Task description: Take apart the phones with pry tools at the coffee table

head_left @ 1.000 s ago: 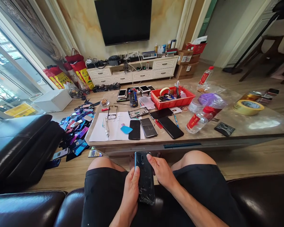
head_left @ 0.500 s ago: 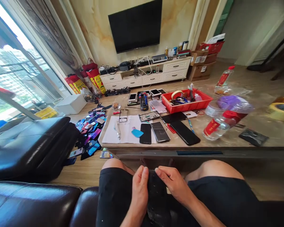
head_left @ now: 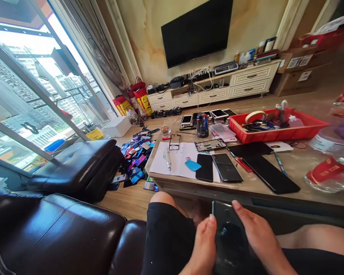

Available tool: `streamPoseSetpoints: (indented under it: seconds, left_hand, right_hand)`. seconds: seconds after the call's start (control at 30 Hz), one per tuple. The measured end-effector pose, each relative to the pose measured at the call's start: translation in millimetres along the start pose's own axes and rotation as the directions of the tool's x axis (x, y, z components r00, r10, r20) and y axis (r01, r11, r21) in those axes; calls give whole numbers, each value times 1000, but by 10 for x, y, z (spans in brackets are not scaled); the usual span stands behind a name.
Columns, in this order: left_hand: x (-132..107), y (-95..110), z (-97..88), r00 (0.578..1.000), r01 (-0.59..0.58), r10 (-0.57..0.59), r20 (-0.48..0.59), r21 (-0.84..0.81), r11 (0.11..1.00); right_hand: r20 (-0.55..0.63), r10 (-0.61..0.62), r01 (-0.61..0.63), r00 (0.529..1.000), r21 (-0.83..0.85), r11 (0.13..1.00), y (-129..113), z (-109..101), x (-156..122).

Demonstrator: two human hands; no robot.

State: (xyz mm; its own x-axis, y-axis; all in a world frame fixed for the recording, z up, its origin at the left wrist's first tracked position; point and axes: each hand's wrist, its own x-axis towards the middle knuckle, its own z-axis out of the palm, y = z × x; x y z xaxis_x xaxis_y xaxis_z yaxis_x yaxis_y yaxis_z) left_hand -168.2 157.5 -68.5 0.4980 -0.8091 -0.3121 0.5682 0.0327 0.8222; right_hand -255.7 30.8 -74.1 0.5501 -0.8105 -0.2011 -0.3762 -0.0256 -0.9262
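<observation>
Table (head_left: 252,182) cluttered; off its near edge I see the dark phone (head_left: 229,236), left hand (head_left: 203,240) and right hand (head_left: 260,233) clamped along opposite sides. Likely inspection; next move calls for an even two-handed grip.

Left hand (head_left: 204,241) upright, right hand (head_left: 259,231) slanting inward, both gripping

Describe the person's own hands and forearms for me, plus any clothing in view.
The bare left hand and bare right hand show no gloves, rings or watch; some fingers are hidden. No sleeve covers the visible parts of the forearms. Below are black cloth shorts ending near the knee.
</observation>
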Motion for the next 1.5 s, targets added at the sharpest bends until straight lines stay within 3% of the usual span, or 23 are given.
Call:
streamPoseSetpoints:
  seconds: [0.07,0.17,0.27,0.4,0.63,0.73,0.8,0.87,1.17,1.33,1.43,1.5]
  left_hand:
    - [-31,-67,11,1000,-22,22,6,8,1000]
    - [11,-105,-34,983,-29,27,-181,-9,1000]
    - [118,-38,-134,943,-77,73,-325,1,997]
    - [188,88,-235,924,-133,136,-358,33,991]
    - [191,273,-173,961,-46,42,-272,-8,999]
    - [164,309,-150,992,89,-86,-92,24,996]
    - [117,291,-156,982,181,-184,44,70,981]
    - [70,258,-173,967,225,-234,101,91,970]
    - [54,240,-203,988,139,-143,63,61,988]
    - [136,340,-222,996,93,-91,-24,118,989]
    - [345,548,-323,996,57,-41,-74,227,972]
    - [564,751,-430,994,20,19,-111,334,942]
  right_hand:
    - [-2,22,-22,1000,30,999,34,-23,27]
    - [89,-30,25,996,57,998,104,76,-26]
    - [263,-57,47,963,45,998,153,255,-155]
    - [363,-52,62,931,-18,998,90,397,-328]
    - [319,-91,54,944,123,991,-137,366,-332]
    - [286,-34,-8,958,144,990,-88,286,-231]
    - [251,13,-51,968,146,988,-28,237,-173]
    - [253,49,-92,966,165,982,17,209,-145]
    - [386,7,-105,922,235,966,-73,258,-249]
    - [464,11,-205,886,370,906,-94,347,-149]
    - [421,-84,-19,903,235,972,-133,227,106]
    - [250,-155,157,956,9,987,-195,57,359]
